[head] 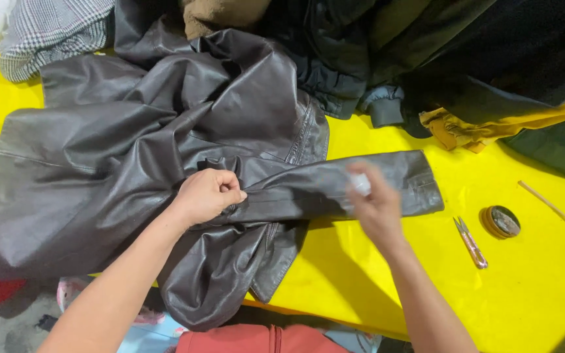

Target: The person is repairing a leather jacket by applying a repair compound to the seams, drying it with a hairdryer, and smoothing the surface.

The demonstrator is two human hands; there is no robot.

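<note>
Sleeve (pixel 335 186) is pinned by clenched left hand (pixel 207 195), small white obj pinched in blurred right hand (pixel 374 206); leather could get smeared if grip slips.

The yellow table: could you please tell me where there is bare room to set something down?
The yellow table is bare below the leather jacket's sleeve, between the right hand and the small snips. Another bare patch lies below the round tin toward the near edge. The far side is crowded with piled garments; the leather jacket covers the left.

Snips (pixel 471 242), round tin (pixel 501 221), perhaps polish; checked cloth (pixel 47 33).
</note>
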